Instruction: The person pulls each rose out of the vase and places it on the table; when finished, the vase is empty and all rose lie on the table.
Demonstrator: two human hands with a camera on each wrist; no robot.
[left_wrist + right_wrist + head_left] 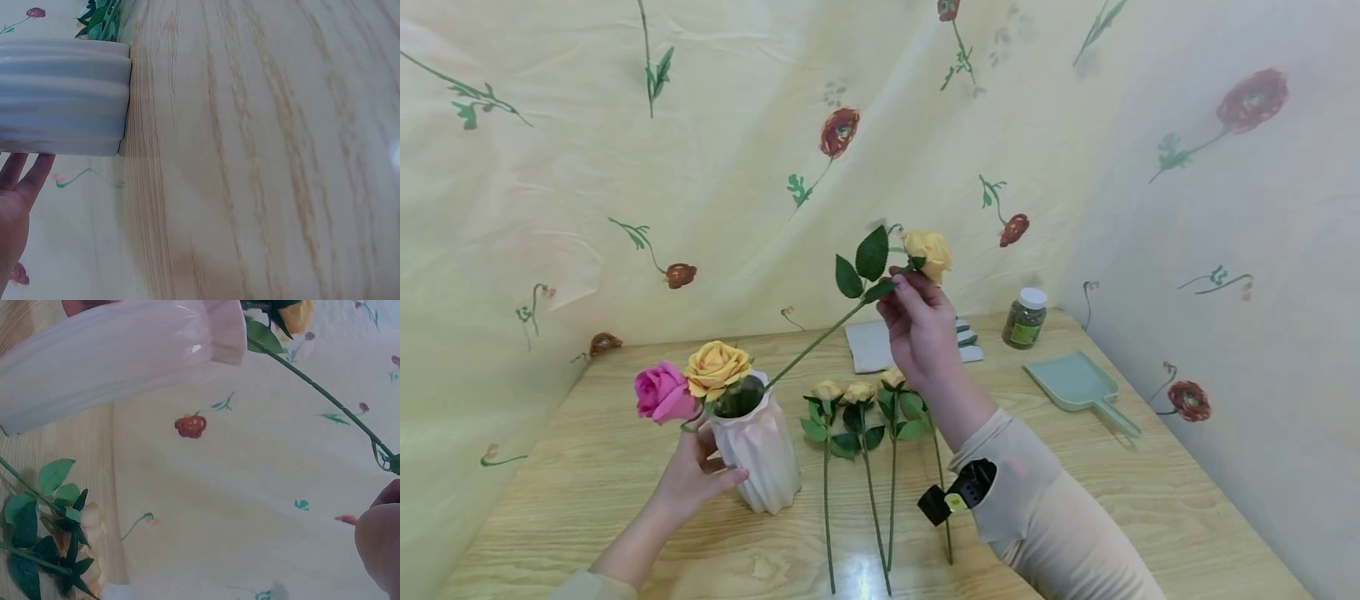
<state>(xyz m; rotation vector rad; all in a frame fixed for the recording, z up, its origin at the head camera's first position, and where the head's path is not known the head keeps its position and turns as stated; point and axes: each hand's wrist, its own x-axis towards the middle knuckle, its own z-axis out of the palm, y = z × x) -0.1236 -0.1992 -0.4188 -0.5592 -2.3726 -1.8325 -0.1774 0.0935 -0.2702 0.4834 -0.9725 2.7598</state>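
A yellow rose with green leaves is pinched high on its stem by my right hand. Its stem slants down to the left, its lower end in the mouth of a white ribbed vase. My left hand holds the vase from the left, thumb toward the front; in the left wrist view, fingers rest against the vase wall. A pink rose and a deeper yellow rose lean over the vase's left rim.
Several pale yellow roses lie side by side right of the vase, stems toward me. Behind them is a white cloth-like item, partly hidden by my right hand. A white-lidded jar and a pale green dustpan are at the right.
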